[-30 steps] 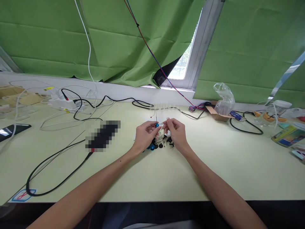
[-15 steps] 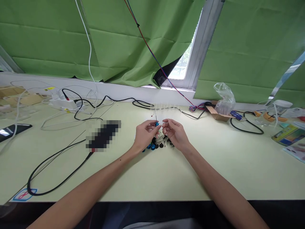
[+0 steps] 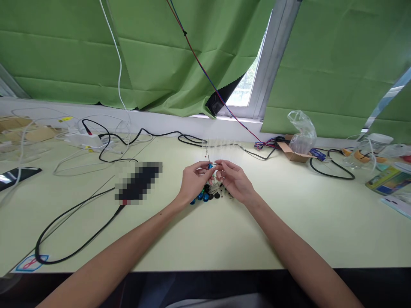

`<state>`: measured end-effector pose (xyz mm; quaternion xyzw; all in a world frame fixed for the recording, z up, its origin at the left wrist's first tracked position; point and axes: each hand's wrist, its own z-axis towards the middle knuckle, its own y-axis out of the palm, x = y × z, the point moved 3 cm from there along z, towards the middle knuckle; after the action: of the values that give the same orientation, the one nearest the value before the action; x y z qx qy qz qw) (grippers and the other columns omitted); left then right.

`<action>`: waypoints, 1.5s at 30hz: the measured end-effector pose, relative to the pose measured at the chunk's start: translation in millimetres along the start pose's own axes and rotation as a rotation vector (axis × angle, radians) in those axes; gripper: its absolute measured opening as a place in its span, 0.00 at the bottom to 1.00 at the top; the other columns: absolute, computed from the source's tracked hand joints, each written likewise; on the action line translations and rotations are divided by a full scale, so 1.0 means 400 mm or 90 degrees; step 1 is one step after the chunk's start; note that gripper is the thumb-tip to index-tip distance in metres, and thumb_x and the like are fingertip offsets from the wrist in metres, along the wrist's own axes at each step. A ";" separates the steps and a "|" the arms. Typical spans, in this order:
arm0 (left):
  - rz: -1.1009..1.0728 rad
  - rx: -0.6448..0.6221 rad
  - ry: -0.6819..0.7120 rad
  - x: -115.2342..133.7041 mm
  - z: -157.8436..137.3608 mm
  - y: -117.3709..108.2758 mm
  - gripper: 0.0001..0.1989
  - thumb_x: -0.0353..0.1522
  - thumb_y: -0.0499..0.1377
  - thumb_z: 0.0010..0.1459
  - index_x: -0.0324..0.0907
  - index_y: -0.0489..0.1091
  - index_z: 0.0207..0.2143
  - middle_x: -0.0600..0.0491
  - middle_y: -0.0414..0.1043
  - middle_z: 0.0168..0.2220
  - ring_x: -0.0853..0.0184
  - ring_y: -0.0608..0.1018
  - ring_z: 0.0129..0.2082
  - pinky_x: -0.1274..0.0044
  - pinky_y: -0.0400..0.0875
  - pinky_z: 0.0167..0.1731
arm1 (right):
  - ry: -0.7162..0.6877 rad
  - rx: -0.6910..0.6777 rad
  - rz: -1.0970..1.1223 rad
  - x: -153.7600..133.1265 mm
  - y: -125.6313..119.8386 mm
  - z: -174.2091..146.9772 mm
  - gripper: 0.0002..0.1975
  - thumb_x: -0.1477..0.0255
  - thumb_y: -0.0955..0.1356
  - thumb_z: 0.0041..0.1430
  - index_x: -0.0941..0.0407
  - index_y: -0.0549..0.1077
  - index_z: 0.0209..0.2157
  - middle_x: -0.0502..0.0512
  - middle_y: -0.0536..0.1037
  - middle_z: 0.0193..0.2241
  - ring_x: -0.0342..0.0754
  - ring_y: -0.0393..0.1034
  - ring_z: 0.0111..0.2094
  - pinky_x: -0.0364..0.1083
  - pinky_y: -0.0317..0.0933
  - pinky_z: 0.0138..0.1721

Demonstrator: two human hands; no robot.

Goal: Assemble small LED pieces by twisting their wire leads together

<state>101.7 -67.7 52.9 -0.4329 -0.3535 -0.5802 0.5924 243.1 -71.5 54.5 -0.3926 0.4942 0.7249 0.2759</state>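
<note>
My left hand (image 3: 193,182) is closed in a pinch on a small blue part (image 3: 210,166). A thin dark wire-like stem (image 3: 208,155) rises from it. Just to the right, my right hand (image 3: 236,182) is closed too, its fingertips against the same spot; a thin sliver shows at them, too small to name. Below both hands lies a pile of small parts on the table: shiny blue round pieces (image 3: 206,197), black discs (image 3: 217,195) and thin pin-like bits, partly covered by my fingers.
Behind my hands stands a row of clear plastic pieces (image 3: 221,146). A black cable (image 3: 77,201) loops on the left, near a pixelated dark object (image 3: 139,182). Further right are an open cardboard box (image 3: 293,154) with a plastic bag (image 3: 302,128) and a clear jar (image 3: 380,143).
My right hand has moved slightly left, so its fingertips now meet the left hand's. The whitish bit visible between them before is now mostly hidden. My left hand stays nearly in place.
</note>
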 end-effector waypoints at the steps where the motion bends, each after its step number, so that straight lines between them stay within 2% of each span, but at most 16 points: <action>1: 0.001 -0.001 -0.001 0.001 0.000 0.000 0.24 0.49 0.65 0.48 0.39 0.74 0.39 0.53 0.72 0.24 0.69 0.73 0.20 0.76 0.70 0.23 | 0.000 0.001 -0.002 0.001 0.000 0.000 0.09 0.66 0.73 0.53 0.55 0.78 0.35 0.51 0.75 0.31 0.40 0.63 0.26 0.43 0.61 0.30; 11: 0.003 -0.006 -0.018 0.003 0.000 0.003 0.24 0.49 0.66 0.47 0.39 0.75 0.38 0.53 0.72 0.23 0.69 0.73 0.20 0.77 0.70 0.22 | -0.019 -0.024 -0.009 0.012 0.002 0.002 0.10 0.65 0.73 0.52 0.55 0.76 0.36 0.48 0.72 0.23 0.42 0.65 0.25 0.46 0.65 0.32; 18: 0.003 -0.007 -0.027 -0.005 -0.001 0.004 0.20 0.45 0.66 0.49 0.39 0.74 0.36 0.53 0.72 0.23 0.69 0.73 0.19 0.76 0.71 0.22 | -0.054 0.037 -0.082 0.015 -0.015 0.006 0.12 0.63 0.75 0.49 0.55 0.75 0.32 0.47 0.72 0.22 0.41 0.65 0.25 0.43 0.60 0.29; 27: 0.039 0.003 -0.019 -0.004 -0.007 0.006 0.19 0.43 0.66 0.49 0.38 0.74 0.38 0.53 0.72 0.25 0.70 0.73 0.19 0.76 0.73 0.22 | -0.088 0.085 -0.159 0.010 -0.015 0.007 0.14 0.60 0.74 0.50 0.57 0.74 0.27 0.47 0.70 0.19 0.40 0.63 0.22 0.42 0.57 0.25; 39: 0.056 0.006 0.002 -0.020 -0.004 0.006 0.18 0.41 0.65 0.51 0.38 0.73 0.39 0.51 0.73 0.29 0.69 0.75 0.19 0.75 0.75 0.22 | -0.054 0.115 -0.096 0.015 -0.023 0.010 0.19 0.55 0.72 0.51 0.58 0.74 0.24 0.48 0.71 0.20 0.40 0.64 0.20 0.43 0.56 0.24; 45: 0.064 0.010 0.000 -0.011 -0.005 0.005 0.18 0.41 0.65 0.50 0.37 0.73 0.39 0.51 0.73 0.29 0.70 0.74 0.19 0.76 0.74 0.22 | -0.028 0.097 -0.050 0.017 -0.024 0.009 0.18 0.56 0.73 0.51 0.58 0.75 0.25 0.49 0.72 0.20 0.40 0.64 0.20 0.43 0.57 0.24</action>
<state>103.2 -68.1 47.8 -0.4453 -0.3363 -0.5469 0.6240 245.8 -64.7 44.8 -0.3737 0.5259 0.6823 0.3438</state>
